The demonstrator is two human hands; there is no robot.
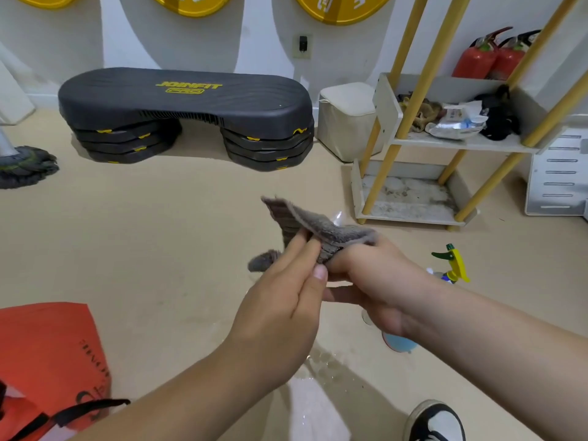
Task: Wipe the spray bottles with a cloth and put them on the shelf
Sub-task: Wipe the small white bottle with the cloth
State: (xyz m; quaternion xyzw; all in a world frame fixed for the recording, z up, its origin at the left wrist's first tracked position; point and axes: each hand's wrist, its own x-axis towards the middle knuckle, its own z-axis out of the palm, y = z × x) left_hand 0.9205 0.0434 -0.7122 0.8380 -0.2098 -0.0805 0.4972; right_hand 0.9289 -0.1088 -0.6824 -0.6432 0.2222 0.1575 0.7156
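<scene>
**Cloth over a bottle, held in both hands above the floor**

A grey cloth (pixel 321 229) is spread between the two hands in the centre of the frame. The left hand (pixel 280 307) comes in from the lower left. Its grip is narrow, with thumb and fingers pinching a fold of the cloth. One corner of the cloth sticks up toward the upper left and another hangs below the fingers.

The right hand (pixel 372 281) reaches in from the lower right, its grip curled round a spray bottle (pixel 399 343). Most of the bottle is hidden by the hand and the cloth. Only a pale blue base below the wrist and a clear tip above the cloth can be seen.

A second spray bottle (pixel 453 265), with a yellow and green trigger, stands on the floor (pixel 143 233) just right of the right hand, apart from it.

The shelf (pixel 386 103), with white boards on yellow poles, stands at the right of the frame. Its middle board carries rags and packets, and no bottle shows on it.

A black step platform (pixel 184 97) sits against the wall at upper centre. There is a mop head (pixel 25 167) at the left edge and a red bag (pixel 47 345) at lower left. Two red fire extinguishers (pixel 486 58) stand at upper right. A black and white shoe (pixel 436 421) shows at the bottom right.
</scene>
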